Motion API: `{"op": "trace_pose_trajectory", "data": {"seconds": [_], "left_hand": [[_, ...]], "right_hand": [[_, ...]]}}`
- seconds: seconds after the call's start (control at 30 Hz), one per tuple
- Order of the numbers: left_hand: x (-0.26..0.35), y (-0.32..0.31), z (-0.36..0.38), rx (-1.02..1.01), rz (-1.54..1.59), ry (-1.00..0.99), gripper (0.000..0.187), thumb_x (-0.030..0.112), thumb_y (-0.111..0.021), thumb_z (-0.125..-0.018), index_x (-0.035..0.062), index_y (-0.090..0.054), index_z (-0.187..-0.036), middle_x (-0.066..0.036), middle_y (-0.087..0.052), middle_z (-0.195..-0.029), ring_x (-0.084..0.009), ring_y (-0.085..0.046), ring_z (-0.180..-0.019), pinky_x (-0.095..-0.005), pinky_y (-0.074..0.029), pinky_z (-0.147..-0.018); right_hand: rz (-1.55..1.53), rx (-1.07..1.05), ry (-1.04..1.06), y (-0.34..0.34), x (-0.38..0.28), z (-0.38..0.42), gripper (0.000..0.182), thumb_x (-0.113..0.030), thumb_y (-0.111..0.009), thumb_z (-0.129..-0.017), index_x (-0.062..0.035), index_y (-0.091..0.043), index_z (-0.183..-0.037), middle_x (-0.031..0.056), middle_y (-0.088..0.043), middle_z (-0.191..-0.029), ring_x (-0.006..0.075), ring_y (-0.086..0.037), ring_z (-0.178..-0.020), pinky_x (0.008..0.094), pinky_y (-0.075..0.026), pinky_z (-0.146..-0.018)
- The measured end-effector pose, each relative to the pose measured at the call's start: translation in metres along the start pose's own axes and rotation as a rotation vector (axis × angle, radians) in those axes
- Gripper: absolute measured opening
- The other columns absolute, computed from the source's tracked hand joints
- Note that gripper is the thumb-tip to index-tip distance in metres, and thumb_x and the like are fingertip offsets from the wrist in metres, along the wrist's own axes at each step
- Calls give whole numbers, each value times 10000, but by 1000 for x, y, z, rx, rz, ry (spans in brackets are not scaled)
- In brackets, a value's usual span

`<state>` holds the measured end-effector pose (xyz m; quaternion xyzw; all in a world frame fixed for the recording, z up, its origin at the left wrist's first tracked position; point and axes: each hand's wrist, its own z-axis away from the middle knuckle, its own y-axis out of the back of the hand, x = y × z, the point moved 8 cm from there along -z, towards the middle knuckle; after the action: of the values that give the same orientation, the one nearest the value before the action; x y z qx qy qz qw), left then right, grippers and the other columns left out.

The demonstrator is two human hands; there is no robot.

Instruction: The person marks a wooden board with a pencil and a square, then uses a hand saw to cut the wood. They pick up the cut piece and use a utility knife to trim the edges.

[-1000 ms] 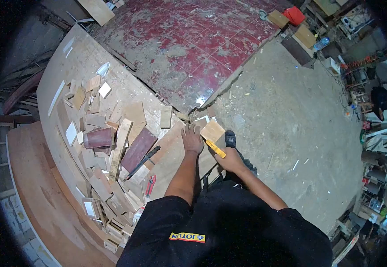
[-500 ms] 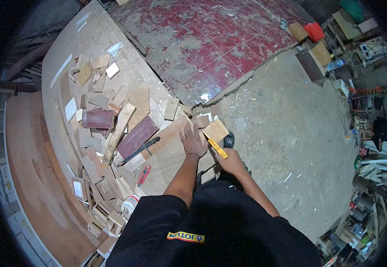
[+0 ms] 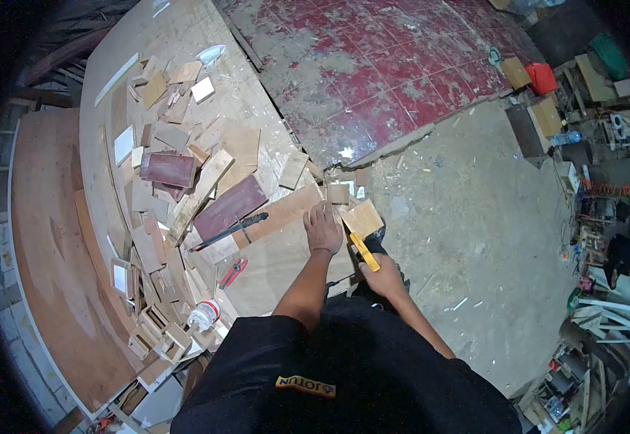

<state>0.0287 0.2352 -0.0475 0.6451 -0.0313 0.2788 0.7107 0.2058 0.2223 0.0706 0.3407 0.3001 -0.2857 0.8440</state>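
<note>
My left hand (image 3: 323, 230) lies flat, fingers slightly spread, over the right end of a long brown board (image 3: 278, 217) at the bench edge. My right hand (image 3: 383, 276) is wrapped round the yellow handle of what looks like a handsaw (image 3: 365, 252), seen nearly edge-on; its blade barely shows. The yellow handle points forward toward a pale square wood block (image 3: 363, 217). A smaller wood block (image 3: 338, 194) sits just beyond my left fingertips. Left of that hand, a black bar clamp (image 3: 239, 230) lies across the board, and a red utility knife (image 3: 234, 273) rests nearer me.
Many wood offcuts (image 3: 170, 170) are heaped over the left of the bench (image 3: 264, 278), beside a red-and-white tub (image 3: 203, 315). Concrete floor (image 3: 474, 217) with scraps spreads to the right; red tiles (image 3: 380, 79) lie ahead. Another person (image 3: 622, 259) is at the far right.
The whole view has shifted, so the bench and both hands appear farther right. My left fingers look a little closer together. My right hand keeps its hold on the yellow handle.
</note>
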Motion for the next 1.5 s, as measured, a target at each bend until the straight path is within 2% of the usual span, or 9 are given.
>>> {"op": "trace_pose_trajectory", "data": {"seconds": [0.13, 0.27, 0.33, 0.77, 0.83, 1.13, 1.2, 1.4, 1.5], "left_hand": [[7, 5, 2, 50, -124, 4, 662, 226, -595, -793, 78, -432, -1417, -147, -359, -1466, -322, -277, -1399, -587, -113, -1161], [6, 2, 0, -30, -146, -3, 621, 242, -606, -792, 140, -486, -1393, -127, -336, -1491, -316, -257, -1412, -599, -102, -1162], [6, 0, -2, -71, -153, 5, 612, 248, -609, -793, 162, -498, -1389, -121, -331, -1496, -314, -253, -1414, -601, -103, -1161], [3, -4, -2, -56, -153, 4, 589, 260, -597, -807, 196, -508, -1386, -104, -342, -1498, -312, -268, -1406, -606, -98, -1154], [4, -4, 1, -59, -148, -3, 579, 266, -598, -814, 204, -513, -1383, -108, -345, -1495, -315, -271, -1404, -608, -98, -1153], [18, 2, -9, -18, -221, -148, 486, 249, -601, -838, 206, -568, -1321, -141, -309, -1530, -346, -259, -1428, -645, -60, -1153], [31, -7, -11, -143, -346, -338, 441, 274, -553, -869, 174, -579, -1298, -129, -396, -1504, -305, -301, -1421, -618, -110, -1152], [17, -26, -24, -432, -206, -236, 373, 224, -582, -832, 152, -615, -1197, -38, -555, -1353, -228, -425, -1323, -534, -262, -1066], [23, -14, -22, -245, -159, -259, 377, 239, -585, -835, 161, -618, -1203, -49, -560, -1317, -241, -403, -1337, -561, -215, -1100]], "right_hand": [[-15, -37, -4, -10, 6, 6, 246, -214, -654, -867, 29, -621, -880, 192, -644, -739, 318, -636, -688, 414, -487, -669], [15, -9, -3, -1, -1, 11, 262, -232, -656, -892, 24, -639, -941, 218, -665, -790, 349, -660, -734, 408, -497, -688], [-9, -16, -12, 4, -8, 16, 275, -253, -646, -886, 20, -617, -909, 260, -652, -818, 448, -647, -848, 488, -504, -705], [83, -36, -152, 28, -37, 55, 238, -235, -634, -883, 1, -637, -859, 263, -647, -805, 447, -646, -809, 497, -506, -690], [89, 44, -32, 21, -31, 39, 217, -167, -648, -880, 41, -611, -832, 230, -621, -706, 380, -632, -662, 428, -476, -616], [-60, 21, -9, 9, -18, 42, 233, -203, -644, -887, 18, -607, -822, 248, -620, -741, 441, -630, -719, 458, -486, -625], [-5, 71, 182, 1, -9, 41, 216, -230, -636, -879, -22, -619, -824, 228, -629, -738, 406, -662, -761, 451, -506, -637], [116, 153, 285, 1, -14, 41, 226, -236, -625, -869, -27, -600, -788, 207, -629, -707, 435, -636, -678, 510, -513, -596], [144, 118, 243, 1, -13, 37, 222, -238, -629, -870, -26, -600, -813, 209, -635, -731, 433, -637, -684, 508, -515, -603]]}}
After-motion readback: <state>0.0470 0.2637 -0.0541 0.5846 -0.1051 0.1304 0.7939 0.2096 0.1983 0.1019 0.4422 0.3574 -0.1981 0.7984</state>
